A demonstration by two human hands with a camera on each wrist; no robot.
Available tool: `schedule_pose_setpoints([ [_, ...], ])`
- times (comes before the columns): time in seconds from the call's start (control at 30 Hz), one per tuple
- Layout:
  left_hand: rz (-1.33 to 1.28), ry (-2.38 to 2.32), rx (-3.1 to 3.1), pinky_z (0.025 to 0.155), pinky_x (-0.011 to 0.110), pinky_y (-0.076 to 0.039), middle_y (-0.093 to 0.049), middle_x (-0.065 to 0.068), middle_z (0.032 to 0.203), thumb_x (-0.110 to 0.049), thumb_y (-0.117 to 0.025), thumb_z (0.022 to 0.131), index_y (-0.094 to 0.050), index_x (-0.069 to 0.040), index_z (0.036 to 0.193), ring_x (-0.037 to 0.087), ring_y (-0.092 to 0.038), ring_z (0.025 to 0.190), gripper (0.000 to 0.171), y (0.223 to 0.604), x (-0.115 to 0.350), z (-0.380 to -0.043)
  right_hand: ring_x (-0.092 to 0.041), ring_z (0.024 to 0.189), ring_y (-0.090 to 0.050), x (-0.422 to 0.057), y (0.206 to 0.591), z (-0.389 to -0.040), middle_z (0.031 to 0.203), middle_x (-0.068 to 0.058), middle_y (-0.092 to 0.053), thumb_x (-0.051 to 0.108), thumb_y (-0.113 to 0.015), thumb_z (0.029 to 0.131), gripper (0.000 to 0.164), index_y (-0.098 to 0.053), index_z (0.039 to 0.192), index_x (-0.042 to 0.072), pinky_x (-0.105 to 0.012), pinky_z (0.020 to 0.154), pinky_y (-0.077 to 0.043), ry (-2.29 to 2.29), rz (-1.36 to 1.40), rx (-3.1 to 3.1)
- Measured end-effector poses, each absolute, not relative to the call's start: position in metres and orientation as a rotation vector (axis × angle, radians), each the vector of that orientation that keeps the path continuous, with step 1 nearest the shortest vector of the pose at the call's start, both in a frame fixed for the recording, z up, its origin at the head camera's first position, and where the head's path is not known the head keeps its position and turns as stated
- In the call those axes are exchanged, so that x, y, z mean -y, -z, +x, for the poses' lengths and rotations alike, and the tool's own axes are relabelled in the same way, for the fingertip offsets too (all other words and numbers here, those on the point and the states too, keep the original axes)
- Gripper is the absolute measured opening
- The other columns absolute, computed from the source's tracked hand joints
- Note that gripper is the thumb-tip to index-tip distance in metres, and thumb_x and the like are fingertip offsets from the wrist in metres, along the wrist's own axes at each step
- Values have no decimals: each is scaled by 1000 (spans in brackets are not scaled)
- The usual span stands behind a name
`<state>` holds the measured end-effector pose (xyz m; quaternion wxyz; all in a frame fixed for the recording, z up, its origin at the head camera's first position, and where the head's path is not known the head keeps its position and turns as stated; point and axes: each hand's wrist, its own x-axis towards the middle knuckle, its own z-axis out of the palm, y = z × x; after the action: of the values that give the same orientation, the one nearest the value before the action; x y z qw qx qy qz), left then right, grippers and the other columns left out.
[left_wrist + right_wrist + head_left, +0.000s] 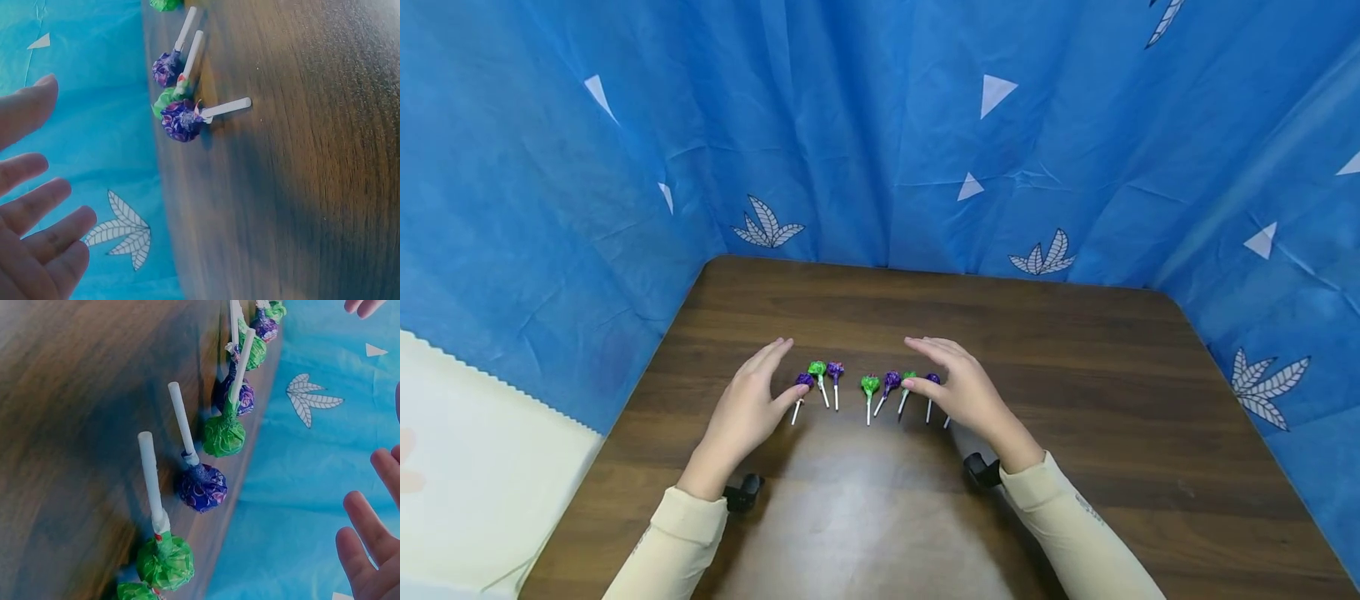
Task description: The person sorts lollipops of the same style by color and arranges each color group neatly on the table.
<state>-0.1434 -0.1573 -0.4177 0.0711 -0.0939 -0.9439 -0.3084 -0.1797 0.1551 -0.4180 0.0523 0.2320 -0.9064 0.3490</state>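
Note:
Several wrapped lollipops lie in a row on the table, white sticks toward the person. At the row's left end are a purple lollipop (804, 381), a green lollipop (817, 369) and another purple one (836, 371). Further right lie a green lollipop (870, 385) and a purple one (891, 380), with more partly hidden behind the right hand. My left hand (748, 410) hovers by the left end, fingers extended, thumb overlapping the purple lollipop in the head view. Over the right end my right hand (964, 388) is held with fingers spread and nothing in it.
The brown wooden table (1112, 417) meets a blue curtain (880, 133) with leaf and triangle prints at the back and sides. A pale cloth (475, 467) hangs beyond the table's left edge. Each wrist wears a black strap with a small camera (743, 492).

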Motion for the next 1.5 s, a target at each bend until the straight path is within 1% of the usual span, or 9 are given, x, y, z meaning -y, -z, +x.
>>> schedule_pose_setpoints([
  [0.13,-289,984,2861,114,56,-35,-42,18,154,-26,-72,92,-41,-6,150,38,-40,142,69,416,160,-152,-24,135,-50,-153,415,-187,139,-2,-61,31,-78,85,59,-59,139,19,-47,108,-46,-1072,738,2713],
  [0.33,-289,1030,2905,115,55,-34,-40,16,156,-25,-70,94,-40,-9,151,36,-38,144,66,414,164,-163,-23,133,-52,-147,411,-196,137,-2,-62,32,-79,85,59,-60,139,17,-46,109,-44,-1054,793,2698],
  [0.53,-272,1102,2940,116,55,-33,-38,14,157,-27,-69,94,-34,-14,154,35,-36,145,71,415,167,-170,-21,131,-54,-136,408,-203,136,-1,-63,32,-78,86,57,-60,138,18,-44,110,-43,-1046,832,2717],
  [0.6,-266,1114,2949,116,55,-33,-37,14,158,-27,-69,94,-33,-14,155,35,-36,146,72,416,167,-171,-22,130,-54,-132,408,-205,136,-1,-63,32,-77,86,57,-60,138,18,-44,110,-43,-1047,838,2732],
  [0.73,-279,1107,2965,115,55,-34,-39,15,157,-26,-69,94,-36,-12,153,35,-36,145,69,416,168,-172,-22,130,-54,-126,409,-207,138,0,-62,34,-76,87,57,-59,139,18,-44,110,-44,-1048,842,2760],
  [0.87,-314,1075,2970,115,54,-35,-43,14,154,-23,-70,93,-42,-8,150,35,-39,143,65,419,168,-173,-22,130,-54,-123,410,-207,139,0,-62,34,-75,88,56,-59,139,19,-45,109,-44,-1047,847,2773],
  [1.13,-335,925,3028,111,54,-39,-52,17,146,-23,-74,91,-52,-6,142,39,-46,136,58,432,169,-183,-21,130,-54,-111,412,-211,137,-1,-63,34,-75,88,54,-61,137,18,-43,110,-44,-1031,857,2790],
  [1.33,-291,868,3089,108,56,-41,-54,20,142,-25,-73,91,-54,-5,140,42,-50,132,56,441,167,-186,-22,128,-54,-94,412,-218,136,-1,-64,35,-76,88,54,-61,137,17,-43,110,-44,-977,896,2829],
  [1.5,-264,834,3110,105,55,-44,-57,21,139,-26,-73,91,-55,-4,138,41,-54,128,56,444,163,-187,-23,125,-56,-80,416,-225,135,-1,-65,32,-76,87,53,-62,136,15,-42,109,-45,-929,923,2871],
])
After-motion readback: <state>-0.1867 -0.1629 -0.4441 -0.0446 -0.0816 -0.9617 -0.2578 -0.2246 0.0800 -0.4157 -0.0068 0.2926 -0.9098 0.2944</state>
